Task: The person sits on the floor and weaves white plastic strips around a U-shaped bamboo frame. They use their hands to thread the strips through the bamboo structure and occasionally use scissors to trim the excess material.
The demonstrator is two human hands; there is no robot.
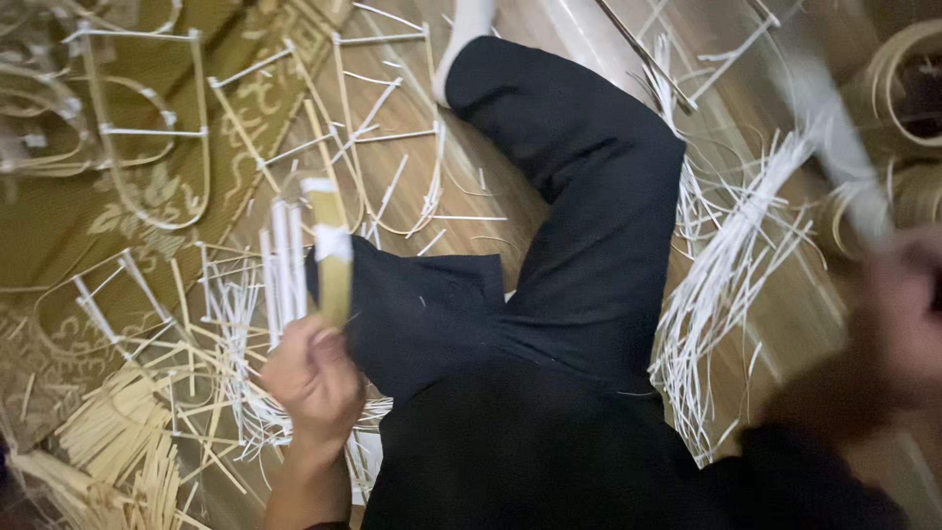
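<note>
Flat yellow bamboo stick wrapped with white bands stood upright over the lap, clenched at its base in left hand, steadied for binding. Right hand blurred; grip undeterminable. Loose white cane strips lay beside.

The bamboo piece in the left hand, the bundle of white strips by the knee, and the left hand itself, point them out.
Bamboo piece (332, 257): head view, mid-shaft below the white wrap.
Bundle of white strips (728, 265): head view, middle of the bundle.
Left hand (312, 378): head view, back of the hand.
</note>
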